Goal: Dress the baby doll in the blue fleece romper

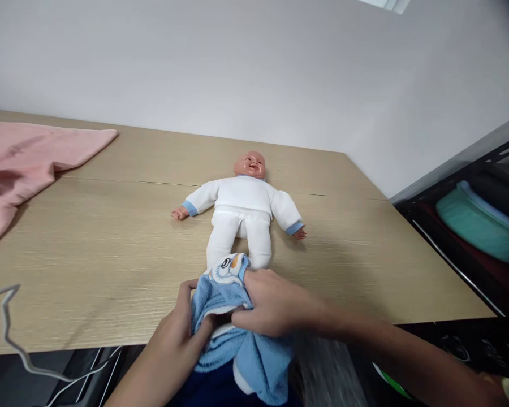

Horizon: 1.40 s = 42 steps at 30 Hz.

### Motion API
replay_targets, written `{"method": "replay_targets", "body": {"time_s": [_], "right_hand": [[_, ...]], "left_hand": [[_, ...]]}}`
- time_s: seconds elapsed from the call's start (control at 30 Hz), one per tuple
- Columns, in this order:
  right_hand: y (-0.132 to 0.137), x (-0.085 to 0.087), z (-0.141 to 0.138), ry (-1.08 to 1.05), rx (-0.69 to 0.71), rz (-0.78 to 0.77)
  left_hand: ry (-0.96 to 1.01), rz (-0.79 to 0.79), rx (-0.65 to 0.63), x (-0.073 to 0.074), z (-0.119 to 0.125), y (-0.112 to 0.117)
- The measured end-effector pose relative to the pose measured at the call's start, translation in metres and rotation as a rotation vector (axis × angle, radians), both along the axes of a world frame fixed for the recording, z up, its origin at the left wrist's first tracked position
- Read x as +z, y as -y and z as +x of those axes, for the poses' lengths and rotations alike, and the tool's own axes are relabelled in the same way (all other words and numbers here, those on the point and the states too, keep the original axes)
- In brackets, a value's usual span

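Note:
A baby doll [242,212] in a white suit with blue cuffs lies on its back on the wooden table [110,237], head away from me. Both my hands grip a light blue fleece garment [241,350] with an owl print at the doll's feet. My left hand [182,333] pinches the left side of its opening. My right hand [271,302] holds the right side, fingers closed over the cloth beside the doll's right leg. The doll's feet are hidden behind the garment.
A pink cloth [25,161] lies at the table's far left. A white cable [12,328] curls over the near left edge. To the right stands a dark shelf holding a teal round object [479,223]. A white wall rises behind the table.

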State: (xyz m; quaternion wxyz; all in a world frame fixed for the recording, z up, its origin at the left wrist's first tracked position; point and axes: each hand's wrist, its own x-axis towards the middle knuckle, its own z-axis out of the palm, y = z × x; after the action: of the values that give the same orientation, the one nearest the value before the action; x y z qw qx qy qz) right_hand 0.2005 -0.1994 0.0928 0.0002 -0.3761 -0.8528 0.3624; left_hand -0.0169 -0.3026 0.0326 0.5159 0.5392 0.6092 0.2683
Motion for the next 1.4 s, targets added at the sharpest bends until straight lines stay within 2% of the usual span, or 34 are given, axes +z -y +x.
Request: {"method": "replay_targets", "body": {"time_s": [0.1, 0.2, 0.33, 0.43, 0.57, 0.67, 0.77, 0.9, 1.0, 1.1, 1.27, 1.4], "right_hand": [[0.009, -0.009, -0.008, 0.157, -0.068, 0.088], [0.017, -0.011, -0.014, 0.278, -0.107, 0.147], [0.019, -0.016, -0.015, 0.252, -0.1, 0.153], [0.013, -0.024, -0.01, 0.198, -0.083, 0.15], [0.005, -0.035, -0.001, 0.122, -0.075, 0.154], [0.002, -0.038, 0.004, 0.134, -0.068, 0.186], [0.002, -0.037, 0.007, 0.203, -0.008, 0.206], [0.005, -0.041, 0.01, 0.271, 0.169, 0.278], [0.008, -0.05, 0.015, 0.195, 0.179, 0.337], [0.008, -0.06, 0.018, 0.036, 0.082, 0.343], [0.002, -0.07, 0.021, -0.141, -0.031, 0.354], [-0.01, -0.066, 0.022, -0.337, -0.064, 0.397]], "left_hand": [[-0.104, -0.029, -0.02, -0.005, 0.004, -0.006], [-0.176, -0.024, -0.074, -0.004, 0.005, -0.013], [-0.185, 0.001, -0.12, -0.004, 0.001, -0.021], [-0.154, 0.147, -0.093, -0.015, -0.002, -0.027], [-0.214, 0.437, -0.056, -0.039, -0.004, -0.029], [-0.233, 0.541, -0.068, -0.054, -0.006, -0.028], [-0.21, 0.55, -0.062, -0.058, -0.009, -0.026], [-0.049, 0.532, -0.067, -0.052, -0.01, -0.028], [0.052, 0.556, -0.056, -0.048, -0.009, -0.03], [0.093, 0.558, -0.007, -0.049, -0.009, -0.028], [0.04, 0.565, 0.057, -0.055, -0.016, -0.028], [-0.006, 0.519, -0.015, -0.052, -0.032, -0.044]]}}
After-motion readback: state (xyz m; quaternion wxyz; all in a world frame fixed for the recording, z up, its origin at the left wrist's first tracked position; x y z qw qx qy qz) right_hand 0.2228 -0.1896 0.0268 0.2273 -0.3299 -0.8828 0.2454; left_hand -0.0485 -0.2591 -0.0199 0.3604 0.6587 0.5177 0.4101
